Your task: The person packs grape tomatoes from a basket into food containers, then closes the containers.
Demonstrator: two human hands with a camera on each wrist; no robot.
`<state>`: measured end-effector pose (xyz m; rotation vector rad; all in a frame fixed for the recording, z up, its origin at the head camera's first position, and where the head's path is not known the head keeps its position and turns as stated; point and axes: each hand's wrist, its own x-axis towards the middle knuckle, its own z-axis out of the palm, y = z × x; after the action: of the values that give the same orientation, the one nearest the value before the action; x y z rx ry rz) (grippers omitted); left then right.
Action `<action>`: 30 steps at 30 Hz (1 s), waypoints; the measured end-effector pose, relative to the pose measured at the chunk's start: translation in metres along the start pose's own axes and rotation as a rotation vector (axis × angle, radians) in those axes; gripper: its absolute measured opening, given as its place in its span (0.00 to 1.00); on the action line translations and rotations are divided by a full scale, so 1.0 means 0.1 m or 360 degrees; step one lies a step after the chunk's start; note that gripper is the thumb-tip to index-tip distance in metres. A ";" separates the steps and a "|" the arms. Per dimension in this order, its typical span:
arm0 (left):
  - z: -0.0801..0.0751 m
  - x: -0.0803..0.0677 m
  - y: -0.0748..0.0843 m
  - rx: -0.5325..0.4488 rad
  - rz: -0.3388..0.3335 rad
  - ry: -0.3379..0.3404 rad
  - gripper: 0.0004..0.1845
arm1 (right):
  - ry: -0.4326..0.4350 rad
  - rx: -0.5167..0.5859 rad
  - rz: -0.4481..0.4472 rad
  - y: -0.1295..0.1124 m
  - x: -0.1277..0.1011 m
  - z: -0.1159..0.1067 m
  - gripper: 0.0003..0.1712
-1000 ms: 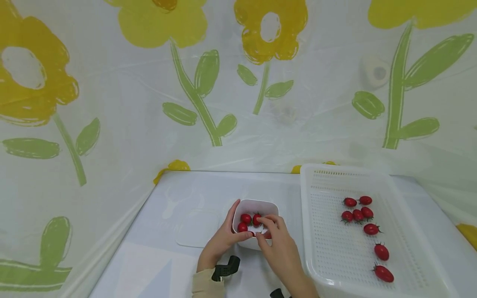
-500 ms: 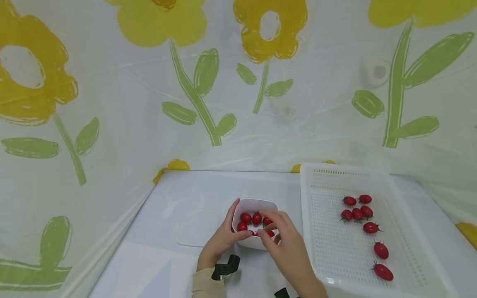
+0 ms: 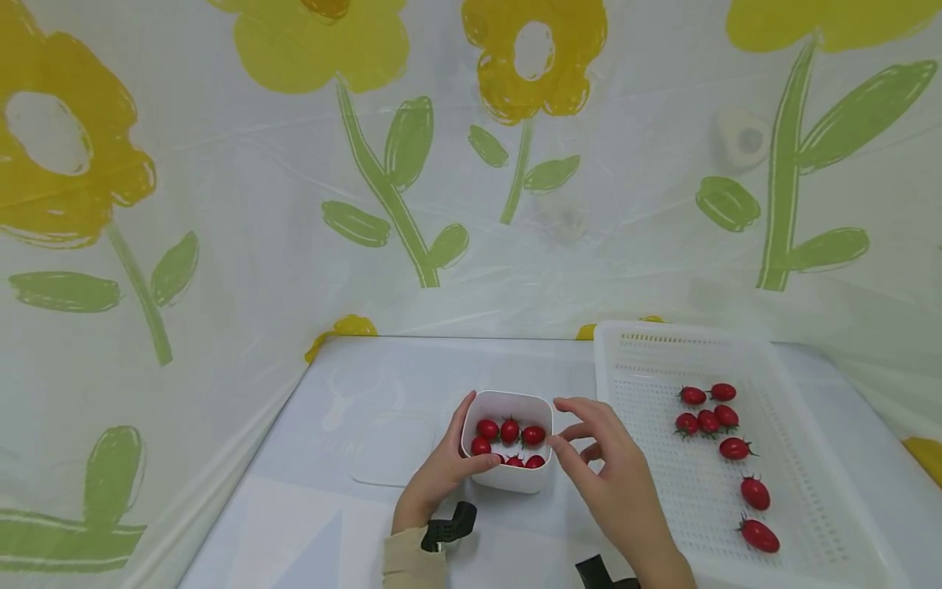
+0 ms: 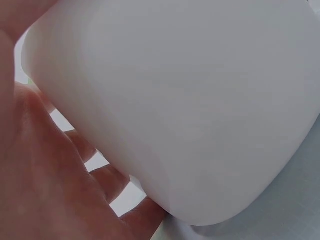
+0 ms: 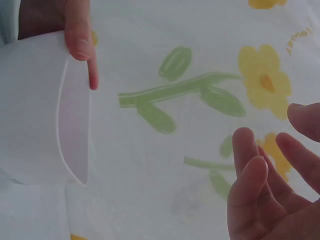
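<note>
My left hand [image 3: 447, 465] grips a small white square container [image 3: 508, 481], thumb over the near rim and fingers along its left side. In the left wrist view, the container's smooth white wall [image 4: 175, 100] fills most of the picture. Inside it lie several cherry tomatoes [image 3: 509, 431] with green stems. Just right of the container hovers my right hand [image 3: 618, 478], fingers loosely bent and nothing between them. The right wrist view also shows this hand [image 5: 270, 195] apart from the container [image 5: 35, 110].
A white perforated basket [image 3: 618, 507] stands on the right, with several cherry tomatoes [image 3: 708, 421] spread over its right half. Left of the container, a flat translucent lid [image 3: 393, 450] lies on the white table [image 3: 294, 491]. A flower-printed curtain [image 3: 625, 270] hangs behind.
My right hand has drawn out of the container toward the right, leaving more tomatoes inside visible. The left hand keeps its hold on the container.
</note>
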<state>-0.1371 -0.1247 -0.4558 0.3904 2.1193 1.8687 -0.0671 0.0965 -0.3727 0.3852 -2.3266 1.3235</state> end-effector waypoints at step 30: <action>-0.01 0.00 0.01 -0.0030 -0.0048 -0.0001 0.50 | -0.1017 -0.0151 0.0272 0.81 0.17 -1.43 0.29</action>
<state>-0.1373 -0.1255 -0.4542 0.3531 2.0939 1.8701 -0.0847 0.2604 -0.3604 0.6705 -2.9904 1.2923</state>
